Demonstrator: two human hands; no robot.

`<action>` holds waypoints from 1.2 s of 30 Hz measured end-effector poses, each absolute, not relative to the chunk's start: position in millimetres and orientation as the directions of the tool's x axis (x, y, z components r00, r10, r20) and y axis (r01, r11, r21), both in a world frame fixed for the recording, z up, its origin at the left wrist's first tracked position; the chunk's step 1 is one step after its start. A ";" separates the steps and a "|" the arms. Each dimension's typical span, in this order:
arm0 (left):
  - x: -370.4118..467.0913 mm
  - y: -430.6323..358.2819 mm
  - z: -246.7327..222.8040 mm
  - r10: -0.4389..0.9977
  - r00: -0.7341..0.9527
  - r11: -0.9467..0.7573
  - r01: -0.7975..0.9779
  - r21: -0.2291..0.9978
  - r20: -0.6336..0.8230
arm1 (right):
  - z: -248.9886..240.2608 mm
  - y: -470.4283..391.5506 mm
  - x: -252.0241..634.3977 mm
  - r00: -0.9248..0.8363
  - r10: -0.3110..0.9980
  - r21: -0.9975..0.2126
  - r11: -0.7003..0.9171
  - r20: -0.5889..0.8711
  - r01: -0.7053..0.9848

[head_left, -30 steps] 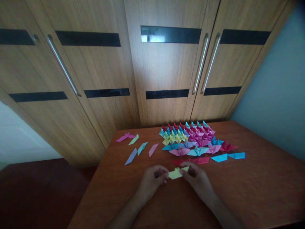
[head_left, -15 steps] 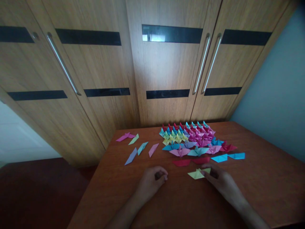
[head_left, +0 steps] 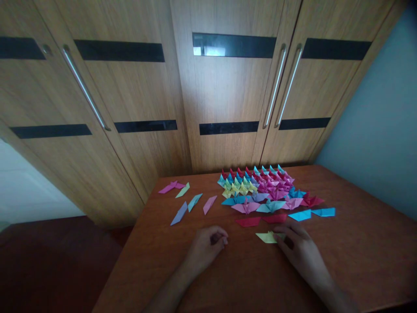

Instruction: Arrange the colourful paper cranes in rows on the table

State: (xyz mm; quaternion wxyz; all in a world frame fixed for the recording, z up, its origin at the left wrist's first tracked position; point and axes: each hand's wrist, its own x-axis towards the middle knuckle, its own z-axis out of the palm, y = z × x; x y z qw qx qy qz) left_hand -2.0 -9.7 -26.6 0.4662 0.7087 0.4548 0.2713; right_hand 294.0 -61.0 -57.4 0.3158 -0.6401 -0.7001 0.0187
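Yellow paper [head_left: 265, 238] shifted rightward, right hand [head_left: 301, 248] pinching it, left hand [head_left: 206, 248] curled, 2 red papers [head_left: 248, 222] beyond

Yellow folded paper [head_left: 265, 238]: no lettering to be read here.
Paper rows [head_left: 246, 208]: and nothing legible across these, either.
Tabletop [head_left: 247, 278]: not a word, not a number!
Wardrobe doors [head_left: 228, 91]: no brand, no label to call.
Dark panels [head_left: 120, 51]: and no readable sign there.
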 end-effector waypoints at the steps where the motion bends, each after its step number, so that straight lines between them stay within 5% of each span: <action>1: -1.8 -9.8 -26.0 0.898 0.439 -0.153 0.396 0.905 -0.041 | -57.1 -63.0 291.5 0.031 0.912 -0.435 0.166 0.410 0.885; 14: -1.6 -10.3 -25.8 0.887 0.460 -0.156 0.390 0.907 -0.045 | -52.9 -64.7 277.5 0.113 0.960 -0.455 0.017 0.257 0.890; 36: -1.2 -10.8 -22.5 0.885 0.462 -0.160 0.402 0.901 -0.049 | -50.5 -53.9 271.3 0.117 0.952 -0.448 0.023 0.282 0.894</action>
